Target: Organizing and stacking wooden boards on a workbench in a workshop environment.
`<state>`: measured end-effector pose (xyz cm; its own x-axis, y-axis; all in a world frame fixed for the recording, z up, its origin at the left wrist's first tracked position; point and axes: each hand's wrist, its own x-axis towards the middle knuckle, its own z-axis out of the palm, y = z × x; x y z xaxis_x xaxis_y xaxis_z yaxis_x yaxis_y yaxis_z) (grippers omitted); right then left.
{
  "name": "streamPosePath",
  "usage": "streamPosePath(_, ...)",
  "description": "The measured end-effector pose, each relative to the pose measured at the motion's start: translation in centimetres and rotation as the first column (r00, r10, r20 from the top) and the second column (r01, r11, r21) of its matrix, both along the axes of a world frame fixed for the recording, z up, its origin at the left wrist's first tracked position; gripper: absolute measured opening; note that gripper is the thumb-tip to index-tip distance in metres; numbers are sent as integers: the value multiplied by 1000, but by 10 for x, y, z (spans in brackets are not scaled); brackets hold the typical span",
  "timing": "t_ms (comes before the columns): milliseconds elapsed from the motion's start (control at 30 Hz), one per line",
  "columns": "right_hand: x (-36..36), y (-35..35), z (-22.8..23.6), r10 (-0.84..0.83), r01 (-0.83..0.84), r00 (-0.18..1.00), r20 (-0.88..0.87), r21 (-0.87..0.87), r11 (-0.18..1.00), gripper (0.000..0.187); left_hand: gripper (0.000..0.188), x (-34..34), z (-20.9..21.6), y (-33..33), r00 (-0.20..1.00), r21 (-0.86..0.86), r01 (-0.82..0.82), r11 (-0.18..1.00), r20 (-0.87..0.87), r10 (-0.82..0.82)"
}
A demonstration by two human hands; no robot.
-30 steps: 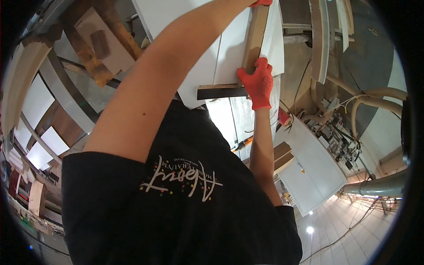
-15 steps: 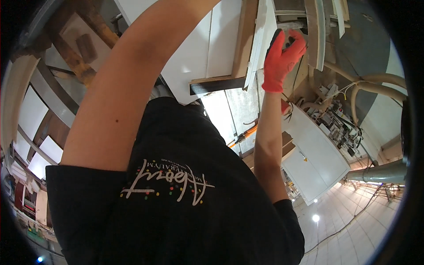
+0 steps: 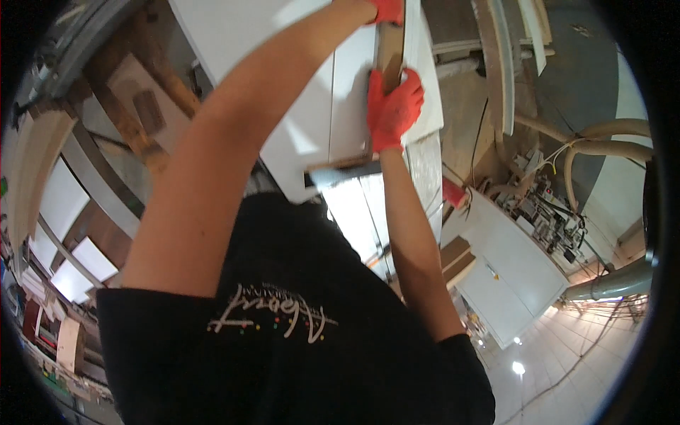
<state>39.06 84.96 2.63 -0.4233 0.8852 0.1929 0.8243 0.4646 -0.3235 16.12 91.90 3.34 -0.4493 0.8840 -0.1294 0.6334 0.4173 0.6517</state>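
Long, straight, tan-brown strip with a wood-like face (image 3: 390, 55), one, set lengthwise over the right-hand part of a large flat white panel (image 3: 301, 99) at the top of the view, running from the upper edge down to the right hand. Red-gloved right hand (image 3: 397, 108), one, at the nearer part of the strip; its grip is clamped on the strip, thumb at the left side, fingers bent at the right. Red-gloved left hand (image 3: 387, 10), one, farther along the same strip, touching it; cut by the upper edge, so whether its grip is apart or together cannot be told. Short brown crosspiece (image 3: 343, 163), one, at the panel's near edge, left of the right wrist, blurred. Bright glossy pale surface (image 3: 354, 205), one, between the crosspiece and the right forearm. Black short-sleeved shirt (image 3: 297, 382), one, worn, with pale lettering and coloured dots. Red cylindrical object (image 3: 453, 193), one, right of the right forearm. Brown blocks (image 3: 457, 258), stacked, beside a white two-door cabinet (image 3: 499, 290). Cluttered metal machine assembly (image 3: 545, 205), one, behind the cabinet; thick beige hoses (image 3: 609, 147) near it. Bright white rectangular sheet (image 3: 83, 269), one, far left.
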Motion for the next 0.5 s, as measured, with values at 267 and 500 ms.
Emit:
streamPosePath(267,-4,5,16,-220,219,975,-14,-69,973,92,90,14,5,-8,945,10,-1,1000,-326,4)
streamPosePath(500,-4,11,19,-172,178,982,79,-67,982,82,96,26,-3,-17,993,167,-118,979,-3,121)
